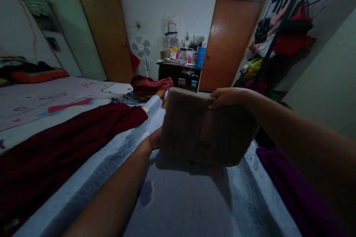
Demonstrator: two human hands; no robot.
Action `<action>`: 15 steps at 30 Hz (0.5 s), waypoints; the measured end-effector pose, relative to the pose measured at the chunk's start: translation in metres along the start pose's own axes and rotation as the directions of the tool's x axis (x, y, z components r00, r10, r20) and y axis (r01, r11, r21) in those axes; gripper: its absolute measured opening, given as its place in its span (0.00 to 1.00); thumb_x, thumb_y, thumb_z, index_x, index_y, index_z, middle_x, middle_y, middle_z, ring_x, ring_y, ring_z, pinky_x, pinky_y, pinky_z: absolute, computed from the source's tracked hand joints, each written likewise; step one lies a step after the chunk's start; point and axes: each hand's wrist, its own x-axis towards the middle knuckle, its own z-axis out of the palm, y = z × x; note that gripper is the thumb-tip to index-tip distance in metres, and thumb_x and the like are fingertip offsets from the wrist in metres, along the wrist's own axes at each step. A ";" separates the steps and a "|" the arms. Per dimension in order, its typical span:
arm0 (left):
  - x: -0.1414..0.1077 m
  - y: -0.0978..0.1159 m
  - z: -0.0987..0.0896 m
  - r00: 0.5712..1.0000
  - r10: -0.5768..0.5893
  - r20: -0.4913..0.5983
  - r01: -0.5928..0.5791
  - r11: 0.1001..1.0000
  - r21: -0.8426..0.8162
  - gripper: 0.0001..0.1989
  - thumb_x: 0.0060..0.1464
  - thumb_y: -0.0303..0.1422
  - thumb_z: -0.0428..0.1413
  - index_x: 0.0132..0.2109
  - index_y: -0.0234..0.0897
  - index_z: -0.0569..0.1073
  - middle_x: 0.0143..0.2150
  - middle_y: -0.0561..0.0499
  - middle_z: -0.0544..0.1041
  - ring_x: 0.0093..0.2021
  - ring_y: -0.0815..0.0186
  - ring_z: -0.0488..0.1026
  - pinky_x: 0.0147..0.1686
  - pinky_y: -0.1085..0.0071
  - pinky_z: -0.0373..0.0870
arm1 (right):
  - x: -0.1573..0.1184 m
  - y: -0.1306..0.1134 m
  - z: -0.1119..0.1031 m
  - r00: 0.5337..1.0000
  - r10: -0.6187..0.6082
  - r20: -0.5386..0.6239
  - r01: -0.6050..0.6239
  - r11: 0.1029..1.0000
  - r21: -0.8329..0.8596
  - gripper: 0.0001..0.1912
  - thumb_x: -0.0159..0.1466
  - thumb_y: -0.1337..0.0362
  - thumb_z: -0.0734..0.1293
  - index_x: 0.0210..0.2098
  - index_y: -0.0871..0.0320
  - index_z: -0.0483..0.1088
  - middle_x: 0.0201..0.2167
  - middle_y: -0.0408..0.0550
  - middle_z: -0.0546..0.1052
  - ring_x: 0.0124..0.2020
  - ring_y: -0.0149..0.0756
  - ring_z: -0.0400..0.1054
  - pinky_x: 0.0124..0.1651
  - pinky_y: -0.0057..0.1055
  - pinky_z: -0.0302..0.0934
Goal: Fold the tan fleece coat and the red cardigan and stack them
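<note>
Forearms [112, 192]; brown slab [204, 133] between left fingers [156, 138], right fingers [216, 98]

So from where I'm standing, that brown slab-like thing [189, 126] is basically a flat rectangle with roundish corners and a faint line running down its face, and it's too dim to say if it's cardboard or folded cloth. It's up on edge between both hands, broad side facing the holder, dipping a bit to the right, just over the greyish patterned cloth [186, 200], maybe touching, can't tell.
</note>
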 end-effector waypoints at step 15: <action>0.032 0.000 0.000 0.972 0.117 -0.202 -0.095 0.989 0.113 0.31 0.40 0.37 0.68 0.52 0.35 0.70 0.45 0.44 0.80 0.41 0.55 0.78 0.45 0.59 0.73 | 0.132 0.037 0.061 0.904 0.197 -0.380 -0.324 0.894 -0.308 0.18 0.60 0.56 0.65 0.46 0.57 0.75 0.47 0.57 0.77 0.48 0.50 0.68 0.49 0.43 0.58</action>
